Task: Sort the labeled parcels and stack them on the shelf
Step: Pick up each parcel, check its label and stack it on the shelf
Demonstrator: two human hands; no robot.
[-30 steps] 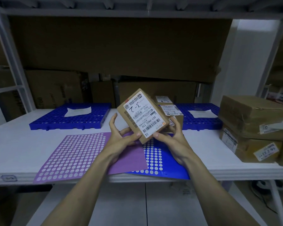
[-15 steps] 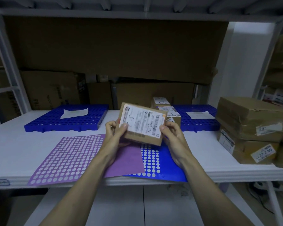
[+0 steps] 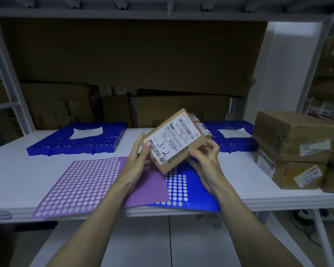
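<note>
1. White shelf [image 3: 17,170] spreads in front of me, with big cardboard boxes [image 3: 123,54] filling the space behind it under the upper deck.
2. I hold one small parcel [image 3: 174,141] in the air above the shelf's front middle, tilted so its white label [image 3: 172,140] faces me; "3-2" is handwritten on it.
3. My left hand [image 3: 137,166] grips the parcel's left edge, thumb on the labelled face and fingers behind it.
4. My right hand [image 3: 206,162] grips the lower right side, fingers curled round the edge and corner.
5. Below my hands a purple dotted sheet [image 3: 81,184] lies flat on the shelf, overlapping a blue dotted sheet [image 3: 183,189] just to its right; both reach the front edge.
6. Further back on the left sits a blue grid tray [image 3: 66,145] with a white paper [image 3: 86,132] on it.
7. A second blue tray [image 3: 235,143] lies back right, also carrying a white slip [image 3: 233,132].
8. Just behind the held parcel, small labelled parcels [image 3: 202,128] are stacked, partly hidden by it.
9. On the right end of the shelf stand two larger taped parcels [image 3: 289,151], one on the other, each with a label on its front.
</note>
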